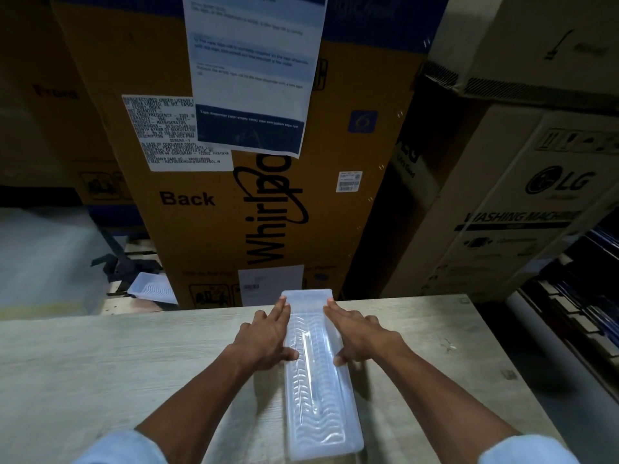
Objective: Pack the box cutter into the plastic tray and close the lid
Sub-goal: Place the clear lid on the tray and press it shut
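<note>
A long clear plastic tray (318,373) lies lengthwise on the bench (100,363) at lower centre of the frame, its lid (306,298) down. The left hand (264,339) and right hand (360,336) flank its far half, fingers (281,308) spread flat, gripping nothing. Whether the box cutter is inside cannot be told.

"Whirlpool" carton (234,202) ("LG" carton (522,209))
</note>
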Motion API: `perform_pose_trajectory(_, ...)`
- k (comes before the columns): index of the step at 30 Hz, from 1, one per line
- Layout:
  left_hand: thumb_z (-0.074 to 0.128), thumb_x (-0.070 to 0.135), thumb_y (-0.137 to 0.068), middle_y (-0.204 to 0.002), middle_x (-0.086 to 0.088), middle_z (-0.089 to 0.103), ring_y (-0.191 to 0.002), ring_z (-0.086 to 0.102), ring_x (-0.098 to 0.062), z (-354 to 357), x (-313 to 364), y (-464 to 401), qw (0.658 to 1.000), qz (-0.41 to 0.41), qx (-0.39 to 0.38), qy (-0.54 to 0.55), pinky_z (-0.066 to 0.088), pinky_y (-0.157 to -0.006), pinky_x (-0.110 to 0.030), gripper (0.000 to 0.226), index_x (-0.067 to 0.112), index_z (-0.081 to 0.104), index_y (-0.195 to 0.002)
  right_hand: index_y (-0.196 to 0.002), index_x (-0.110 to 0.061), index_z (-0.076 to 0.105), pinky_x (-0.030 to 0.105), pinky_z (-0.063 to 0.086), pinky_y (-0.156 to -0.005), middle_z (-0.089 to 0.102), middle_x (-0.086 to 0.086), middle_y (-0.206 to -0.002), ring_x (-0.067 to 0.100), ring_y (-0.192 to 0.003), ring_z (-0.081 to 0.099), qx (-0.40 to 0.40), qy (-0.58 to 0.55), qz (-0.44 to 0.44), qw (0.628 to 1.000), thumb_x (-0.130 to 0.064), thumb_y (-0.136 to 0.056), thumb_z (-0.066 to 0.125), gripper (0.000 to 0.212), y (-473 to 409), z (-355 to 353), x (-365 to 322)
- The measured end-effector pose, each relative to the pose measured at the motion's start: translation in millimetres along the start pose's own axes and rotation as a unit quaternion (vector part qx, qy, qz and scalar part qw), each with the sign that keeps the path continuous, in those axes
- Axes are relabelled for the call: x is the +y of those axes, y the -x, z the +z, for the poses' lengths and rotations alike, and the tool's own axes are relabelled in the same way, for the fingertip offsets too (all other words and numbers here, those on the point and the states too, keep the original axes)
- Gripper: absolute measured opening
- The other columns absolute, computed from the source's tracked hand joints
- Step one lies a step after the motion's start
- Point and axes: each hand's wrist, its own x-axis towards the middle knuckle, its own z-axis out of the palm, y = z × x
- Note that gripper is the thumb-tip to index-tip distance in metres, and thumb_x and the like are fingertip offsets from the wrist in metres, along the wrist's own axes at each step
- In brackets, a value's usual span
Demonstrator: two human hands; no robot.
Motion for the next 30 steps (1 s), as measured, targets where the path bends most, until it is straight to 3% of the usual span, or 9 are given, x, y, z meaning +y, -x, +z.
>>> perform_pose_trajectory(5, 0.064, 0.057, -0.087, -0.17, 0.006, -0.015, -0.147, 0.026, -0.034, 2.8, 0.4, 0.7, 1.0, -0.004, 0.005, 0.006, 0.034, -0.114, -0.058, 0.105, 0.021, -0.002, -0.16, -0.159, -0.025, 0.013, 0.061, 0.018, -0.119, 0.007, 0.002, -0.171, 0.035, -0.151, 0.022, 0.027, 0.044, 0.001, 0.999, -0.026, -0.078, 0.085, 0.108, 4.2, -0.1, -5.5)
perform_pose_trajectory(9, 0.063, 0.056, -0.088, -0.171, 0.006, -0.007, -0.146, 0.028, -0.034, 11.2, -1.2, 2.7, 0.999, -0.008, 0.029, 0.027, 0.035, -0.112, -0.06, 0.097, 0.024, 0.005, -0.159, -0.154, -0.025, 0.032, 0.058, 0.027, -0.116, 0.025, 0.004, -0.166, 0.034, -0.147, 0.028, 0.065, 0.056, 0.005, 0.996, -0.026, -0.078, 0.085, 0.093, 9.9, 1.2, -9.4)
perform_pose_trajectory(14, 0.064, 0.049, -0.09, -0.161, 0.001, 0.03, -0.136, 0.041, -0.03, 20.4, 3.8, 13.2, 0.993, 0.01, 0.112, 0.036, 0.046, -0.105, -0.053, 0.062, 0.03, 0.036, -0.141, -0.145, -0.028, 0.052, 0.052, 0.04, -0.107, 0.048, 0.001, -0.148, 0.027, -0.132, 0.041, 0.117, 0.023, 0.015, 0.993, -0.028, -0.084, 0.08, 0.067, 20.4, 17.8, -5.9)
perform_pose_trajectory(17, 0.059, 0.045, -0.094, -0.139, 0.005, 0.053, -0.119, 0.055, -0.021, 38.9, 11.6, 28.5, 0.977, 0.053, 0.207, 0.018, 0.053, -0.096, -0.04, 0.037, 0.033, 0.048, -0.127, -0.143, -0.029, 0.053, 0.05, 0.043, -0.106, 0.048, 0.0, -0.148, 0.028, -0.131, 0.043, 0.129, 0.024, 0.027, 0.991, -0.031, -0.087, 0.078, 0.062, 23.3, 22.9, -8.5)
perform_pose_trajectory(19, 0.056, 0.045, -0.096, -0.138, 0.007, 0.055, -0.112, 0.062, -0.019, 49.2, 17.3, 38.4, 0.97, 0.055, 0.232, 0.052, 0.056, -0.093, -0.037, 0.035, 0.032, 0.051, -0.128, -0.143, -0.029, 0.052, 0.052, 0.043, -0.106, 0.045, 0.002, -0.151, 0.03, -0.132, 0.043, 0.125, 0.048, 0.028, 0.991, -0.031, -0.088, 0.076, 0.061, 24.4, 23.6, -11.5)
perform_pose_trajectory(21, 0.057, 0.056, -0.091, -0.157, 0.009, 0.041, -0.123, 0.061, -0.018, 54.7, 15.5, 47.4, 0.975, 0.033, 0.192, 0.106, 0.055, -0.101, -0.04, 0.057, 0.031, 0.046, -0.141, -0.147, -0.031, 0.045, 0.055, 0.04, -0.107, 0.039, 0.003, -0.157, 0.032, -0.136, 0.041, 0.116, 0.059, 0.031, 0.991, -0.03, -0.09, 0.074, 0.064, 26.9, 26.6, -14.1)
perform_pose_trajectory(24, 0.063, 0.072, -0.076, -0.167, 0.026, -0.009, -0.148, 0.037, -0.015, 53.2, -0.8, 61.4, 0.984, 0.046, 0.046, 0.167, 0.045, -0.113, -0.046, 0.104, 0.039, 0.008, -0.158, -0.155, -0.032, 0.027, 0.057, 0.034, -0.112, 0.021, 0.001, -0.168, 0.035, -0.143, 0.034, 0.096, 0.048, 0.037, 0.994, -0.029, -0.093, 0.069, 0.076, 33.1, 35.1, -16.5)
perform_pose_trajectory(26, 0.065, 0.071, -0.074, -0.157, 0.034, -0.023, -0.151, 0.033, -0.018, 50.0, -7.9, 67.0, 0.984, 0.052, 0.011, 0.168, 0.045, -0.113, -0.047, 0.111, 0.043, -0.003, -0.157, -0.159, -0.032, 0.011, 0.06, 0.029, -0.116, 0.003, -0.001, -0.171, 0.037, -0.148, 0.026, 0.062, 0.042, 0.034, 0.997, -0.029, -0.095, 0.066, 0.085, 37.1, 39.2, -16.1)
perform_pose_trajectory(30, 0.061, 0.069, -0.08, -0.158, 0.024, -0.026, -0.152, 0.025, -0.028, 47.5, 0.9, 67.5, 0.996, 0.03, 0.024, 0.083, 0.038, -0.115, -0.054, 0.107, 0.038, -0.006, -0.158, -0.16, -0.034, -0.002, 0.063, 0.019, -0.12, -0.017, -0.007, -0.17, 0.038, -0.153, 0.014, -0.016, -0.007, 0.018, 1.0, -0.038, -0.098, 0.061, 0.088, 48.1, 29.8, -6.2)
